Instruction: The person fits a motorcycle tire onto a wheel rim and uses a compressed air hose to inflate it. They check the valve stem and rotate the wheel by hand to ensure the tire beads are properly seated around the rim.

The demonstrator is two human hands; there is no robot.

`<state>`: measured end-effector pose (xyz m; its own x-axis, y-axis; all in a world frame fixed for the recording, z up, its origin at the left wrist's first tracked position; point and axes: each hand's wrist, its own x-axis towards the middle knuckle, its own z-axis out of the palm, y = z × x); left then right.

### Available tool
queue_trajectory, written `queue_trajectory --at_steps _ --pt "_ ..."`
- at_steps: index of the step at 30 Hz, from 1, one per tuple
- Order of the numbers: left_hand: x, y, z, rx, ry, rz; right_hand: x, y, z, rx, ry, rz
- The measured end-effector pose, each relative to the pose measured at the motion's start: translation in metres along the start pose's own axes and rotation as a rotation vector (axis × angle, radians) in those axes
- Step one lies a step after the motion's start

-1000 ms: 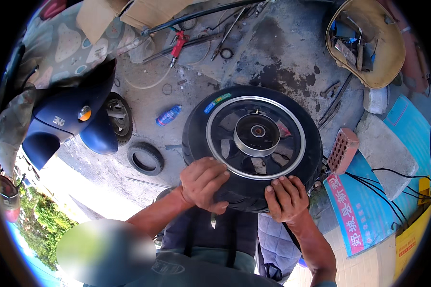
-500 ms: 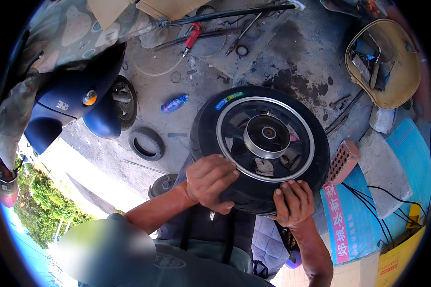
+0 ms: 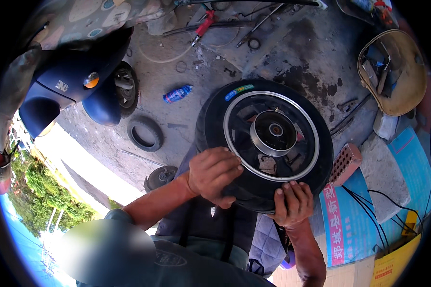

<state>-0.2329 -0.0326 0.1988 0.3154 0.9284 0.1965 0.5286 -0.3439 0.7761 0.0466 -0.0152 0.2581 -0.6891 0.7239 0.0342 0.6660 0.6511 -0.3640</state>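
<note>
A black tire (image 3: 213,117) on a spoked wheel with a silver rim (image 3: 316,136) stands tilted in front of my body. At the wheel's centre is a round metal hub (image 3: 274,130). My left hand (image 3: 214,174) grips the tire's near left side, fingers curled over the sidewall toward the rim. On the near right side my right hand (image 3: 294,203) holds the tire, its fingertips on the sidewall just short of the rim. The tire's underside and the left thumb's contact with it are partly hidden.
A blue bottle (image 3: 178,93) and a small loose tire (image 3: 145,134) lie on the floor to the left, near a dark blue scooter (image 3: 67,91). A red air tool (image 3: 205,26) lies farther off. To the right are a perforated brick (image 3: 345,164) and a tan tool bucket (image 3: 400,98).
Both hands keep their hold on the tire. The view has shifted a little, so the surroundings and wheel appear slightly displaced; I see no clear change in grip.
</note>
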Motion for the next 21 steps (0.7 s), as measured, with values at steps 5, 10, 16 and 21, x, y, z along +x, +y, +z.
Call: queue_trajectory --at_steps 5,10,16,21 --pt "-0.011 -0.004 0.001 -0.011 0.009 -0.001 -0.005 -0.012 0.007 -0.033 -0.010 0.000" --pt "-0.022 -0.011 0.000 -0.024 0.024 -0.007 -0.008 -0.028 0.016 -0.078 -0.003 -0.004" --pt "-0.043 -0.003 -0.011 0.054 0.043 -0.151 -0.002 -0.035 0.021 -0.109 -0.018 -0.063" --pt "-0.029 0.058 0.023 -0.692 0.596 -1.156 0.010 -0.029 0.012 -0.092 -0.020 -0.030"
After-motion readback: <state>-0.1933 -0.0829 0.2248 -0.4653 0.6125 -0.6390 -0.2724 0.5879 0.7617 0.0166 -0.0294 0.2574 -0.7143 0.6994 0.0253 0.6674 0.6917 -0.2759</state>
